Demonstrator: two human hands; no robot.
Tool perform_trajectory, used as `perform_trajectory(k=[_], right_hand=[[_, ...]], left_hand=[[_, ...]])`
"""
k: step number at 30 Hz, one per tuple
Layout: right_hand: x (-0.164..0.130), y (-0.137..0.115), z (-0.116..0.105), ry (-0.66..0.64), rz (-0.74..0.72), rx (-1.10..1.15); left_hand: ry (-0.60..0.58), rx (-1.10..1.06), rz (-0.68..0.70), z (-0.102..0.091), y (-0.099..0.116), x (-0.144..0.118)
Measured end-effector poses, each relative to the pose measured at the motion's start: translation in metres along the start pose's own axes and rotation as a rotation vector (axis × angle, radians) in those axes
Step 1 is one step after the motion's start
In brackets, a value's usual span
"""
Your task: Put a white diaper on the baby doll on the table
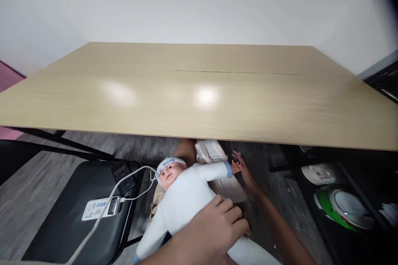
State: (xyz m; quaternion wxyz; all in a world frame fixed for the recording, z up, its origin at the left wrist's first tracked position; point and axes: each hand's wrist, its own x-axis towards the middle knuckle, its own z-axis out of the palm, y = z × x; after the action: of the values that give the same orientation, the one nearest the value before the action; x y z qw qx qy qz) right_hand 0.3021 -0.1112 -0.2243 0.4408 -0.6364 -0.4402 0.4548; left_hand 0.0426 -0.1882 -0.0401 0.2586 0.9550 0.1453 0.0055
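A baby doll (186,198) lies on its back on the person's lap, below the near edge of the table (199,95). It wears a white one-piece suit with a blue cuff at the wrist, and a white cap with blue letters on the front. Its face looks up toward the camera, the head points far and a little to the left, and the legs come near, to the bottom of the picture. One arm of the doll stretches out to the right, and its small bare hand shows beyond the cuff.

The left hand (214,227) lies flat on the belly of the doll, palm down. Its fingers are bent a little and lie close together, with the tips pointing to the right. The right hand (244,169) is farther away, under the table edge, just beside the small hand of the doll. Its fingers look slightly spread and loose, but if they touch the doll's hand, I cannot tell. Its forearm runs back to the near right.

Behind the doll's arm there is a folded white cloth (211,151). On the left stands a black chair (71,215) with a power bank (101,208) and a white cable (130,182) on the seat. On the right, a low black shelf (357,232) holds a white and green appliance (342,205).
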Motion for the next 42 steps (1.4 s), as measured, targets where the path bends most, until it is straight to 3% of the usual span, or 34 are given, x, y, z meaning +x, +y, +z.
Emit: perform_trajectory(k=[3, 6, 10, 13, 18, 21, 24, 26, 29, 32, 34, 36, 38, 42], right_hand=[[-0.014, -0.021, -0.027, -0.018, 0.012, 0.019], [-0.034, -0.064, -0.041, -0.202, -0.145, -0.166], [-0.053, -0.119, -0.020, -0.549, -0.435, -0.597], [-0.057, -0.141, 0.012, -0.605, -0.509, -0.815], [-0.070, -0.167, 0.051, -0.550, -0.492, -0.963], [-0.089, -0.181, 0.055, -0.512, -0.515, -0.916], [-0.111, -0.189, 0.049, -0.411, -0.553, -0.734], [-0.126, -0.194, 0.040, -0.329, -0.563, -0.566], [-0.146, -0.205, 0.022, -0.192, -0.594, -0.361], [-0.166, -0.217, -0.001, 0.003, -0.663, -0.252], [-0.177, -0.222, -0.015, 0.159, -0.700, -0.216], [-0.184, -0.222, -0.025, 0.308, -0.733, -0.167], [-0.185, -0.221, -0.029, 0.432, -0.748, -0.084], [-0.170, -0.223, -0.030, 0.595, -0.731, 0.057]], left_hand=[[0.024, -0.011, 0.012, 0.003, 0.000, -0.002], [0.041, -0.008, 0.024, 0.005, -0.001, -0.003], [0.062, -0.043, 0.048, 0.005, -0.003, -0.001], [0.103, -0.071, 0.062, 0.007, -0.003, -0.002], [0.253, -0.107, 0.021, -0.001, 0.010, -0.017], [0.376, -0.178, 0.044, -0.014, 0.029, -0.034], [0.527, -0.286, 0.135, -0.025, 0.051, -0.056], [0.686, -0.302, 0.189, -0.027, 0.062, -0.072], [1.010, -0.121, 0.159, -0.021, 0.061, -0.095], [1.379, 0.082, 0.058, -0.017, 0.041, -0.113], [1.487, 0.143, 0.009, -0.020, 0.021, -0.121], [1.393, 0.151, -0.043, -0.027, 0.001, -0.125], [1.203, 0.131, -0.068, -0.036, -0.018, -0.124], [0.881, 0.008, -0.224, -0.060, -0.045, -0.100]])
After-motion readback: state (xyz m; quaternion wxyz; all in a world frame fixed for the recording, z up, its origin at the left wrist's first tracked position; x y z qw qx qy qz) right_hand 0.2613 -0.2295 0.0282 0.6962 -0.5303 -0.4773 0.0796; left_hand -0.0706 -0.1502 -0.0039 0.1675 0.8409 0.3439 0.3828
